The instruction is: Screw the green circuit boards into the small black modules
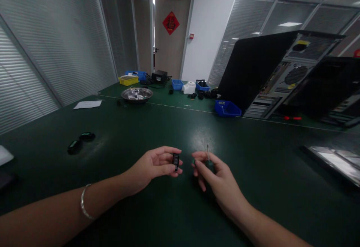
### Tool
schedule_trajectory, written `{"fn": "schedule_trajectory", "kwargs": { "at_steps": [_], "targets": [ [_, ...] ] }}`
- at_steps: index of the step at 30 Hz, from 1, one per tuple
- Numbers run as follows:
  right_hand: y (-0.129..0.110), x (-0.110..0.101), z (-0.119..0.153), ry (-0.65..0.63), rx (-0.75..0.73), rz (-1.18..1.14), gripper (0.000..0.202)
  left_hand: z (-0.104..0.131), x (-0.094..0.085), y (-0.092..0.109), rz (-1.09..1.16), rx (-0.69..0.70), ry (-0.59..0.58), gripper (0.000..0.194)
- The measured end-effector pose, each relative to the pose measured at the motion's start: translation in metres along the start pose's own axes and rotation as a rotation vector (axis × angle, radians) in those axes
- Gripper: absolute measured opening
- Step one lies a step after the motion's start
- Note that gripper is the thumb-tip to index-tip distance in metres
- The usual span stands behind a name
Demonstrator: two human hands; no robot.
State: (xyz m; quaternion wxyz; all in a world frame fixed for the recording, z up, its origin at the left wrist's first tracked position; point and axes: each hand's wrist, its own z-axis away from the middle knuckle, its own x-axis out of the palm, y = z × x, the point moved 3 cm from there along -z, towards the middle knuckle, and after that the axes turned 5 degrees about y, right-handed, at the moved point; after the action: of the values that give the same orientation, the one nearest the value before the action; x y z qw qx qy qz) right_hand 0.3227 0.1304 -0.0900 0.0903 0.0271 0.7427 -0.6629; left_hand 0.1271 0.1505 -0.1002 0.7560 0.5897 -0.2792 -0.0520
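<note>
Between the thumb and fingers of my left hand [157,166] is a small black rectangular part [176,161] with an open, slotted face turned towards me. My right hand [218,174], a short way to the right, is closed around a small screwdriver [208,160]. Its thin metal shaft points up and its green handle sits among the fingers. A tiny dark green piece [194,161] shows at the right thumb and fingertip; I cannot make out what it is. Both hands are above the dark green table [140,130], with a gap between them.
Two black parts [80,142] lie to the left. Farther back are a metal bowl [137,101] with small pieces, a paper sheet [87,105], a yellow bin [128,82] and a blue bin [227,109]. A computer tower [255,67] stands at right, near a flat silvery object [336,160].
</note>
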Motion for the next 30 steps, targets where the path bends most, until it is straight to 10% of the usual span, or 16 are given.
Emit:
{"fn": "schedule_trajectory", "kwargs": {
  "at_steps": [11, 30],
  "targets": [
    [0.001, 0.004, 0.002, -0.099, -0.003, -0.09, 0.034, 0.002, 0.009, -0.002, -0.042, 0.028, -0.087, 0.042],
    [-0.016, 0.009, 0.017, -0.084, -0.451, 0.26, 0.014, 0.005, 0.012, -0.008, -0.139, 0.0, -0.074, 0.045]
  ]
}}
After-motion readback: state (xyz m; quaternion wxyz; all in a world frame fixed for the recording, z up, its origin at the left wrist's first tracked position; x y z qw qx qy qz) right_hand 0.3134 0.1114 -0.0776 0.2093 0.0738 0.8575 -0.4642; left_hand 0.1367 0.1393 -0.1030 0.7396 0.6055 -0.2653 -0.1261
